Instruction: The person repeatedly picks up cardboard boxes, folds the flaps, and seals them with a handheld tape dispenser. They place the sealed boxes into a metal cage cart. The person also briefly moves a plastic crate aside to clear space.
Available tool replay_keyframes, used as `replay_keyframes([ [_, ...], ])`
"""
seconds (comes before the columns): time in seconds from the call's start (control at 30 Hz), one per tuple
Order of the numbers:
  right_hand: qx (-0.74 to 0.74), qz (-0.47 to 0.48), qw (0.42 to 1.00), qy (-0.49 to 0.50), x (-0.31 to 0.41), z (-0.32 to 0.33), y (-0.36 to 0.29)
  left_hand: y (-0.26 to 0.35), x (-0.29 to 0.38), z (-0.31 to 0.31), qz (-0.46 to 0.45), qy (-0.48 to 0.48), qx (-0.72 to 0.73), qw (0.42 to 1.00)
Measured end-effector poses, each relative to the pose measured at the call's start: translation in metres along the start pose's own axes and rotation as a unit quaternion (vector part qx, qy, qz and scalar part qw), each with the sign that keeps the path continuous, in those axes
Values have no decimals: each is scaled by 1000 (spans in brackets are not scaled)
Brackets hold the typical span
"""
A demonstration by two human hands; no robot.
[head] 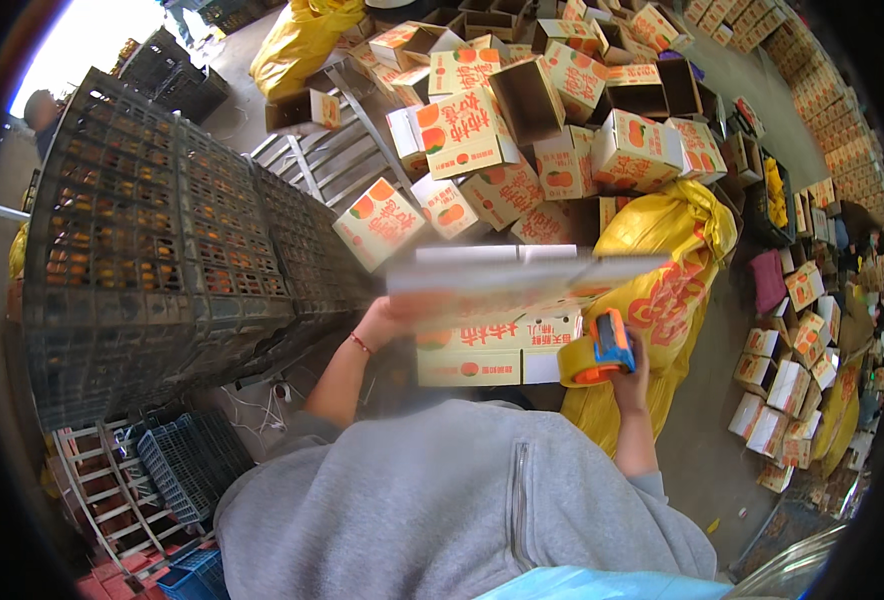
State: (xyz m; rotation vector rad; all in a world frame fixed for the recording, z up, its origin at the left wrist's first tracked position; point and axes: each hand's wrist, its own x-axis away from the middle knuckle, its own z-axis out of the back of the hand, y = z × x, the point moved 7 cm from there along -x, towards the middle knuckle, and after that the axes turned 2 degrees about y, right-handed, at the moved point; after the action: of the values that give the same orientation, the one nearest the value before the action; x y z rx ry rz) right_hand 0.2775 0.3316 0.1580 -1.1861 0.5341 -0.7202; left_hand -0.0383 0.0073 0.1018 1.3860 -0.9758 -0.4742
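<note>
My left hand (385,321), with a thin red bracelet at the wrist, grips the left end of a cardboard carton (502,281) that is blurred by motion. Its fingers are partly lost in the blur. Under that carton lies a flat printed carton (472,360) with orange fruit pictures and red characters. In my right hand (631,379) is an orange and blue tape dispenser (613,341) loaded with a roll of yellowish tape (575,362). The dispenser is at the right end of the flat carton; whether they touch I cannot tell.
Stacked dark plastic crates (149,247) with orange fruit rise close on my left. Open, formed cartons (464,127) heap up ahead, beside a metal rack (329,154). A full yellow sack (659,277) stands at right. More cartons (787,390) and people lie farther right.
</note>
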Motion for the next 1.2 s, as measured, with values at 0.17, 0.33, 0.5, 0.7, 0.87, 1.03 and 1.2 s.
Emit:
replay_keyframes([
  [0.17, -69, 63, 993, -74, -24, -19, -70, -23, 18, -20, 153, 0, 65, 986],
  [0.33, 111, 195, 963, -148, -53, -59, -93, 71, 47, -18, -12, 6, -53, 999],
  [0.5, 103, 237, 955, -143, -62, -71, -97, 124, 37, -29, 103, -13, -264, 959],
  [0.7, 103, 229, 960, -122, -51, -60, -85, 105, -23, -59, -14, -213, -662, 719],
  [0.87, 103, 262, 952, -121, -33, -51, -95, 117, -43, -38, -85, -74, -762, 638],
  [1.03, 108, 239, 952, -157, -34, -43, -114, 120, -32, -59, -145, -158, -766, 606],
  [1.2, 88, 106, 942, -307, -59, -37, -121, 132, -20, -38, -19, -72, -778, 623],
])
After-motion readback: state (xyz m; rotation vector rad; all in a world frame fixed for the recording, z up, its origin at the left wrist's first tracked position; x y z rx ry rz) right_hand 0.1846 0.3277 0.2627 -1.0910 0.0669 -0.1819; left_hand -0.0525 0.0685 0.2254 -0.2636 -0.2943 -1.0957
